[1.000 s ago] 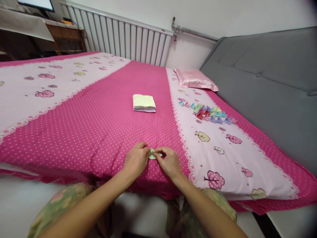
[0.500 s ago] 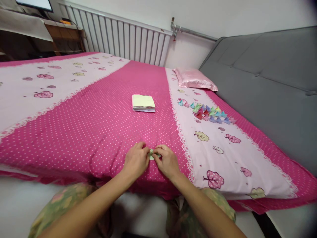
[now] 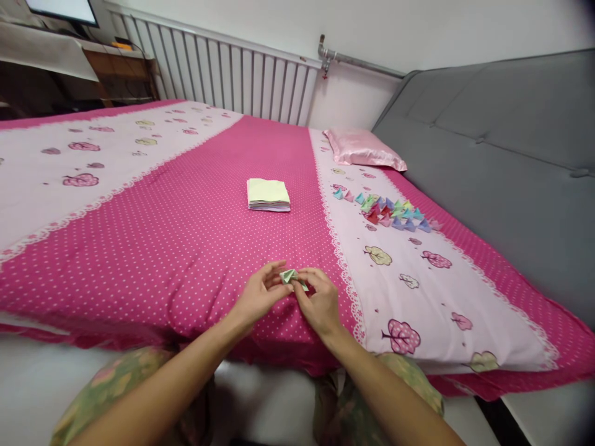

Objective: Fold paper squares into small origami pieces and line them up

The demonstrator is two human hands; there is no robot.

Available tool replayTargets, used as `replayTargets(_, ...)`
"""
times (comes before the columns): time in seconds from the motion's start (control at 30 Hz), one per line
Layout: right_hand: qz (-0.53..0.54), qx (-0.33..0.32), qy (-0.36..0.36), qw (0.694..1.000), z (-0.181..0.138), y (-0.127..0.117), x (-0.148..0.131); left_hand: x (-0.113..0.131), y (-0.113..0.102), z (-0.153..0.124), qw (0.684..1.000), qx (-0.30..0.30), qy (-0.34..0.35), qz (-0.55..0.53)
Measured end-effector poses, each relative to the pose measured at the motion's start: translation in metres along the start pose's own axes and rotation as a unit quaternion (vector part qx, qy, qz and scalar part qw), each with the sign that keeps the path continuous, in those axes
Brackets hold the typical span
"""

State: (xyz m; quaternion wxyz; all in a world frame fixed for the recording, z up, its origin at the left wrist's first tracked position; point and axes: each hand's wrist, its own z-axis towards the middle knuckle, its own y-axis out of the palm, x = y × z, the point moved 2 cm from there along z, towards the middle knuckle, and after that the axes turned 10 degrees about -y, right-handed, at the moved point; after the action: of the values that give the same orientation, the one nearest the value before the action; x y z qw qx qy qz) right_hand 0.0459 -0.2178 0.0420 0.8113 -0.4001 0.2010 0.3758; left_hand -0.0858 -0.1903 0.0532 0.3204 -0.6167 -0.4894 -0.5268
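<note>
A small pale green folded paper piece is pinched between my two hands just above the near edge of the pink dotted bedsheet. My left hand holds its left side with fingertips closed on it. My right hand grips its right side, fingers curled. Farther off, a stack of pale yellow paper sheets lies in the middle of the bed. To the right of it is a cluster of several small folded paper pieces in blue, green, red and pink.
A pink satin pillow rests at the bed's far right. A grey padded headboard runs along the right side. A white radiator lines the back wall, with a desk at far left. My knees in floral fabric are below the bed edge.
My hands have lifted the green paper piece slightly off the sheet, and it now shows more between my fingertips, where before it was pressed flat under them.
</note>
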Motion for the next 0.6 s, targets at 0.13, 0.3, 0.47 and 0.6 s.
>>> replayTargets(0.13,-0.010,-0.004,-0.006,1.000,-0.001,0.000,-0.002,-0.007,0.002,0.003,1.000,-0.003,0.016,0.010)
replayTargets(0.3,-0.043,-0.015,-0.040,0.998,-0.004,0.001,-0.005,-0.006,-0.001,0.004,0.999,0.011,0.020,0.035)
replayTargets(0.47,-0.122,-0.042,-0.121,0.984,-0.008,0.003,-0.009,-0.005,-0.002,0.001,0.999,0.042,0.009,0.012)
replayTargets(0.6,-0.176,-0.056,-0.165,0.969,-0.010,0.004,-0.012,-0.007,-0.001,0.001,0.999,0.048,0.004,-0.005)
